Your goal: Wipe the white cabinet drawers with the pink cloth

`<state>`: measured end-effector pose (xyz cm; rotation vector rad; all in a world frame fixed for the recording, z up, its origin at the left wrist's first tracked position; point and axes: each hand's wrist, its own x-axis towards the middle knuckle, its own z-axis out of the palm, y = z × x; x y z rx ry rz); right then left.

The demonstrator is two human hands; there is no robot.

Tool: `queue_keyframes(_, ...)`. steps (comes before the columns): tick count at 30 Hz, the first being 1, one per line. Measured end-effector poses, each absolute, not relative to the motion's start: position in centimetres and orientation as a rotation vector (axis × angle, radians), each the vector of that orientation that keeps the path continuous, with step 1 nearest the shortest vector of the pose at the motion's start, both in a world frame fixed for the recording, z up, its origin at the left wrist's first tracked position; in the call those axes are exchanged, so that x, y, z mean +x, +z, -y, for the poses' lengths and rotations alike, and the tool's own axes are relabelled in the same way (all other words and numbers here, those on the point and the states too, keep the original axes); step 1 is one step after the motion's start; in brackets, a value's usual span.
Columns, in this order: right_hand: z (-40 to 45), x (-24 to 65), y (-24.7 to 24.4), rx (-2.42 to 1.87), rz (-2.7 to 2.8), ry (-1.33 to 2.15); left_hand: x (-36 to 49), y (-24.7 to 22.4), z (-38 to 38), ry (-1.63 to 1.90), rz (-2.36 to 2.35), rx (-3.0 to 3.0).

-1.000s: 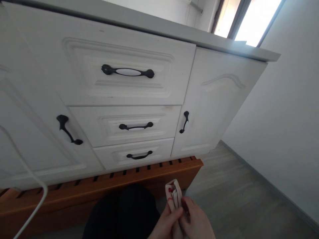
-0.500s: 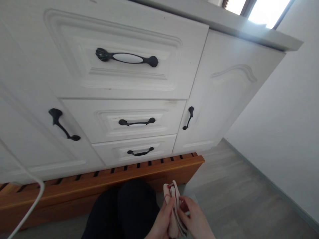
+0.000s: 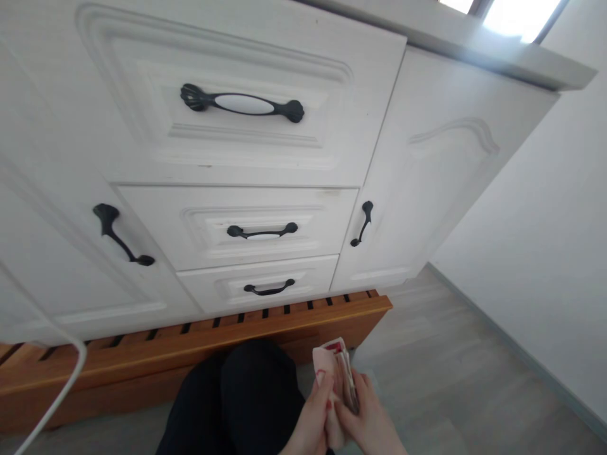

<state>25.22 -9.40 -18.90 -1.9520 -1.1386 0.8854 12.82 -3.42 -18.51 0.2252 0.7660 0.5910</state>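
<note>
Grip: L hand (image 3: 310, 414) + R hand (image 3: 372, 417) both clasp folded pale cloth (image 3: 324, 361), R of knees (image 3: 258, 382)
Hidden: cloth partly, by fingers; red marks blurry
Bench (image 3: 142, 361): brown slatted wood, by wht cabinet (image 3: 436, 196)
Room: grey floor (image 3: 455, 354); window (image 3: 521, 19) cropped

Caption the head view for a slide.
Left hand and right hand hold a folded pale red-marked cloth before a white panelled cabinet and brown slatted wooden platform.

Room over floor (image 3: 478, 354) right of right fingers (image 3: 363, 390); slatted bench (image 3: 355, 323) ahead, knees (image 3: 258, 382) left.
</note>
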Motion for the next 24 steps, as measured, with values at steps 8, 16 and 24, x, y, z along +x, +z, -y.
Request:
queue_keyframes(8,9.2,29.0,-20.1,-1.884,0.871,1.105,12.4,-21.8,3.1,0.582,-0.797,0.356)
queue_keyframes(16,8.0,28.5,-18.0,-1.752,0.747,1.098,12.5,-23.4,3.0,0.675,-0.832,0.406)
queue_keyframes(24,9.5,27.5,-19.0,-1.283,-0.083,1.566,11.0,-16.3,0.8,0.564,-0.816,0.05)
